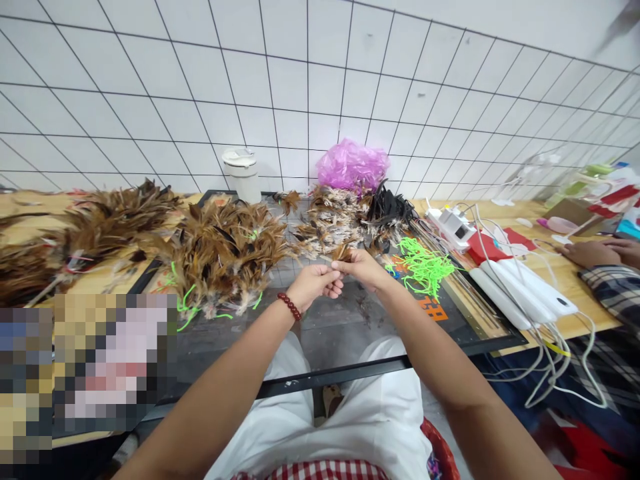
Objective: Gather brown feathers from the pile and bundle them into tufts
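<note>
My left hand [317, 285], with a beaded bracelet on its wrist, meets my right hand [367, 269] over the glass tabletop. The fingers of both hands are closed in a pinch, thumb tips close together. A small brown feather tuft [343, 252] sticks out just beyond my right fingers, which seem to hold it. What my left fingers grip is too small to see. To the left lies a large pile of brown feathers [227, 250], with green string ends trailing from it. Pale speckled feathers [327, 223] and black feathers [386, 210] lie behind my hands. Bright green strings [425, 267] are heaped on the right.
A white lidded cup [243, 175] and a pink plastic bag [353, 165] stand against the tiled wall. More brown feathers [115, 220] lie far left. Rightward are a white power bank [530, 293], chargers, tangled cables [550, 360] and another person's hands [590, 255].
</note>
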Action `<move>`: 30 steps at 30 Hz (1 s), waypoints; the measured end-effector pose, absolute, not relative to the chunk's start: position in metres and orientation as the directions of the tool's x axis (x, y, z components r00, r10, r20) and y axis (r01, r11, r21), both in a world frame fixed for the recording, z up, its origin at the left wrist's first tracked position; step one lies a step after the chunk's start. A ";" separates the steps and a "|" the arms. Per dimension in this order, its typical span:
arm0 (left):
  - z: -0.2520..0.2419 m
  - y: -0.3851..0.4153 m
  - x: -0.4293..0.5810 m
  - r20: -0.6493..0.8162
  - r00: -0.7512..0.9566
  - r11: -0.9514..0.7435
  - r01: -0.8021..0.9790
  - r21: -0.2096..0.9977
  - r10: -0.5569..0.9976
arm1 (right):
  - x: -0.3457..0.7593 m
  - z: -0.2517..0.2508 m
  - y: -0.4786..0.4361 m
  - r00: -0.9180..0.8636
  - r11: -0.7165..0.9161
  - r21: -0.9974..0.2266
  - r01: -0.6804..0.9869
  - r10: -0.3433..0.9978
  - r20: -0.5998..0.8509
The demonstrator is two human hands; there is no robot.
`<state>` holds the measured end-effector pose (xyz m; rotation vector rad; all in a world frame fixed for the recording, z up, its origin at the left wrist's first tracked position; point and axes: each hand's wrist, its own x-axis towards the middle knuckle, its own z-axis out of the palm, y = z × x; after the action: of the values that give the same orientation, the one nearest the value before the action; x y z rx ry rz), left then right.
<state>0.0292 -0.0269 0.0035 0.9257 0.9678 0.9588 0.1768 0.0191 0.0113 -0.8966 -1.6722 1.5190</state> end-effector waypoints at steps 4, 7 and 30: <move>0.004 -0.024 0.028 -0.127 0.078 0.145 -0.301 0.942 0.989 | 0.182 0.013 0.025 -0.327 0.186 -0.978 0.097 0.934 0.145; 0.002 -0.018 0.021 -0.062 -0.101 0.015 -0.404 0.915 0.993 | 0.193 0.015 0.030 -0.265 0.308 -0.869 0.388 0.940 0.216; -0.006 -0.003 0.014 -0.062 -0.386 -0.148 -0.491 0.858 0.920 | 0.150 0.010 0.042 -0.332 0.404 -0.257 0.878 0.900 0.282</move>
<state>0.0141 -0.0028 -0.0061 0.6094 1.0352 1.7334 0.1505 0.0420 0.0105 -1.5296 -2.2894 0.0815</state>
